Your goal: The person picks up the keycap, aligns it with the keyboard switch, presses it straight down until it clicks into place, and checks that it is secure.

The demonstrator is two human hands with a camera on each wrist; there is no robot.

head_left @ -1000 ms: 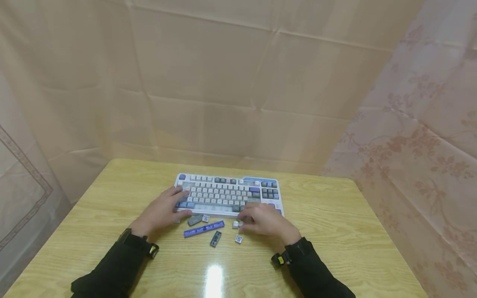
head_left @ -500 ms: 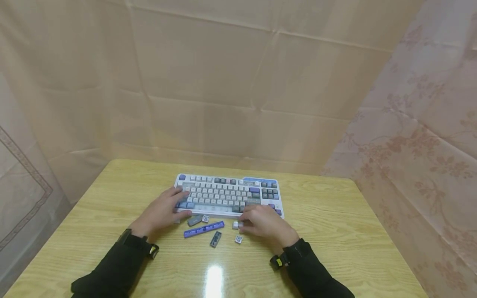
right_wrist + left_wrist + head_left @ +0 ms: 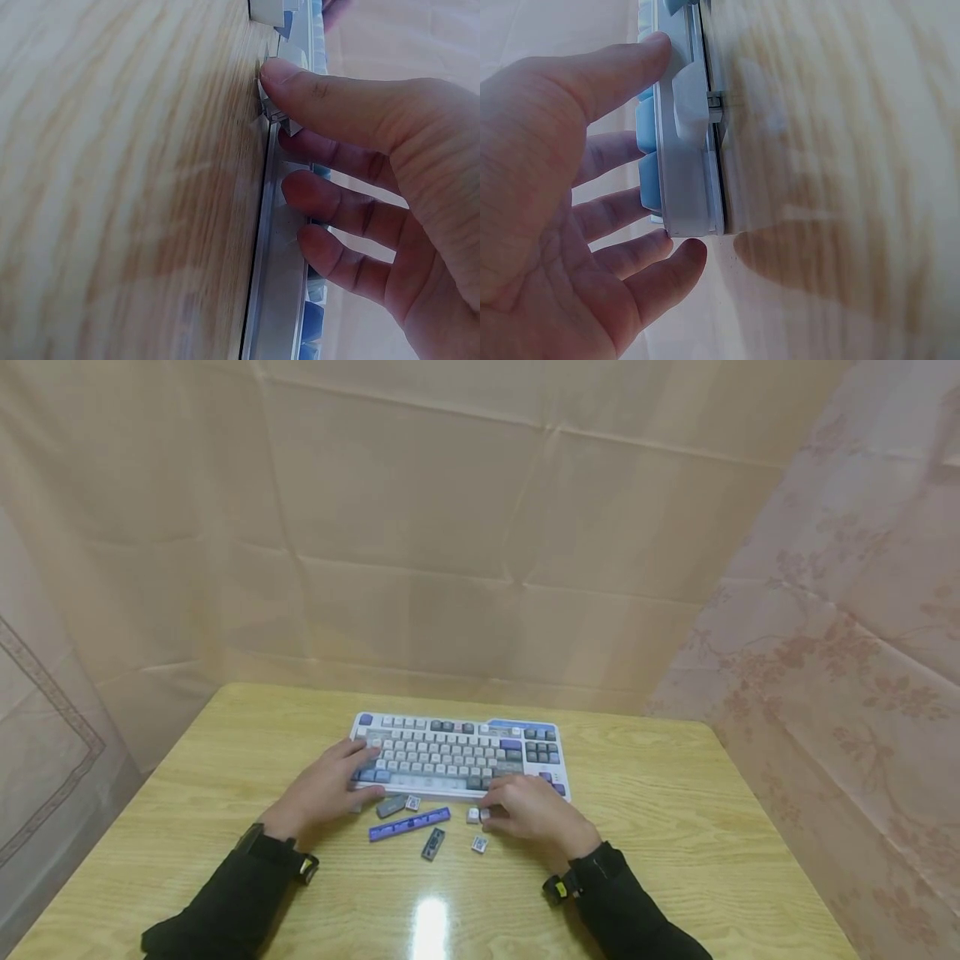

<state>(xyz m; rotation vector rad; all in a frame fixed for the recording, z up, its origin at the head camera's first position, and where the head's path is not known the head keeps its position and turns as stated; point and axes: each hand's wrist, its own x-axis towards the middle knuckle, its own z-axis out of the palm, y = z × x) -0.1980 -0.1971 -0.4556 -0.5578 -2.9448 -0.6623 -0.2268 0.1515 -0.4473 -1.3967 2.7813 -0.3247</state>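
Note:
A compact keyboard (image 3: 442,758) with white, grey, blue and purple keys lies on the table. Over its left end rests my left hand (image 3: 324,787), fingers spread and the thumb at the front edge; in the left wrist view the thumb lies above the keyboard's side (image 3: 684,187). At the front edge, right of centre, my right hand (image 3: 538,810) pinches a small keycap (image 3: 279,120) between thumb and index finger. Its other fingers lie loosely bent along the keyboard. A white keycap (image 3: 472,816) stands just left of those fingertips. The pinched keycap is partly hidden by the thumb.
In front of the keyboard lie a long purple spacebar keycap (image 3: 409,824), two grey wide keycaps (image 3: 391,807), and small upturned keycaps (image 3: 479,843). A beige cloth (image 3: 450,568) hangs behind the wooden table (image 3: 645,827).
My right hand has shifted very slightly left since a second ago, staying at the same keycap. My left hand and the loose keycaps keep their places.

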